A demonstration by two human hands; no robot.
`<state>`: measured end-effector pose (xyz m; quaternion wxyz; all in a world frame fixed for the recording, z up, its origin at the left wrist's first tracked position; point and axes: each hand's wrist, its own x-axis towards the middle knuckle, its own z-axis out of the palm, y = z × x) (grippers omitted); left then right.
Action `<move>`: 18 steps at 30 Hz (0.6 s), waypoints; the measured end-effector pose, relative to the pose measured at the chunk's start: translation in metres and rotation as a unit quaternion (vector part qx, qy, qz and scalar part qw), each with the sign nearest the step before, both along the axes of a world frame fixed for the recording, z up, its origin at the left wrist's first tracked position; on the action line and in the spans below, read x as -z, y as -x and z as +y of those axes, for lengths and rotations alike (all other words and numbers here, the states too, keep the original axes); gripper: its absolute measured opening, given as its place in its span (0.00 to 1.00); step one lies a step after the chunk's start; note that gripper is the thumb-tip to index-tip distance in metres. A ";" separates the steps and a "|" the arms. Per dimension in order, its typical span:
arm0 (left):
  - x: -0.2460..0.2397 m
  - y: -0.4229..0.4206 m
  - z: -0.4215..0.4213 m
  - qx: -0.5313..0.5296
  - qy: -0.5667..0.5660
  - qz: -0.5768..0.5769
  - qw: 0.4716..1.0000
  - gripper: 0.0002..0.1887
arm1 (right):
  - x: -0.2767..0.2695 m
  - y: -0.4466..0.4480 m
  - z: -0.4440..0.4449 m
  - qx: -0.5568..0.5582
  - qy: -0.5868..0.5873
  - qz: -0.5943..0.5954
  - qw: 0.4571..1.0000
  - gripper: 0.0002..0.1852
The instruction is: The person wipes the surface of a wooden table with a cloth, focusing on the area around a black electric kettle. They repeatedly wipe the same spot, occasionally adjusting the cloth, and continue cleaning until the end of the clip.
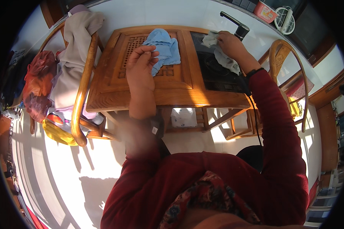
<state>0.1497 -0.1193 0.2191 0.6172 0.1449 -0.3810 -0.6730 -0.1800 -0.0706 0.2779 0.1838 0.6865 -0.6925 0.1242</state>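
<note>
My right hand (233, 47) grips a crumpled pale grey cloth (228, 61) over the black glass cooktop (213, 71) set into the wooden table's right side. Part of that cloth lies spread beyond my fingertips. My left hand (142, 68) is raised above the table's front half, its fingers loosely curled and slightly apart, with nothing seen in them. Just behind it, a folded light blue cloth (163, 43) lies on the carved wooden tabletop (183, 83); my fingers overlap its left edge in view, and I cannot tell whether they touch it.
A black tap (240, 30) rises behind the cooktop. From the cooktop's right corner a black cord (256, 123) hangs down. Wooden armchairs stand left (81, 114) and right (302, 74), the left one piled with clothes and a red plastic bag (38, 83). A pink container (265, 12) sits on the ledge.
</note>
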 end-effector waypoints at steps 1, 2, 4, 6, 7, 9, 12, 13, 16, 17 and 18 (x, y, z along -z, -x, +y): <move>0.000 0.000 0.000 0.002 0.006 0.003 1.000 0.06 | 0.011 0.001 -0.011 0.002 -0.075 0.002 0.997 0.11; -0.001 0.000 0.000 0.001 0.002 0.004 1.000 0.06 | 0.021 -0.002 -0.022 0.018 -0.156 0.005 0.988 0.11; -0.001 0.000 0.001 0.003 -0.001 0.004 1.000 0.06 | 0.031 -0.006 -0.039 0.009 -0.243 -0.010 0.970 0.11; -0.002 0.000 0.002 0.009 -0.003 0.007 1.000 0.06 | 0.040 -0.012 -0.044 -0.060 -0.247 -0.050 0.966 0.11; -0.002 0.001 0.004 0.013 -0.001 0.003 1.000 0.06 | 0.043 -0.013 -0.044 -0.045 -0.251 -0.040 0.966 0.11; -0.003 0.002 0.005 0.022 0.003 0.003 1.000 0.06 | 0.047 -0.012 -0.048 -0.072 -0.227 -0.028 0.971 0.12; -0.006 0.004 0.005 0.043 0.020 0.019 0.999 0.07 | 0.048 -0.005 -0.071 -0.065 -0.164 -0.012 0.984 0.14; -0.007 0.004 0.005 0.041 0.016 0.024 0.999 0.06 | 0.050 -0.001 -0.080 -0.035 -0.158 -0.001 0.987 0.15; -0.010 0.004 0.005 0.032 0.011 0.034 0.999 0.07 | 0.041 0.009 -0.133 0.017 -0.090 0.065 0.994 0.17; -0.011 0.004 0.004 0.029 0.011 0.036 0.999 0.07 | 0.036 0.013 -0.153 0.024 -0.053 0.083 0.995 0.18; -0.011 0.003 0.005 0.025 0.009 0.039 0.999 0.07 | 0.032 0.018 -0.168 0.007 -0.030 0.078 0.996 0.18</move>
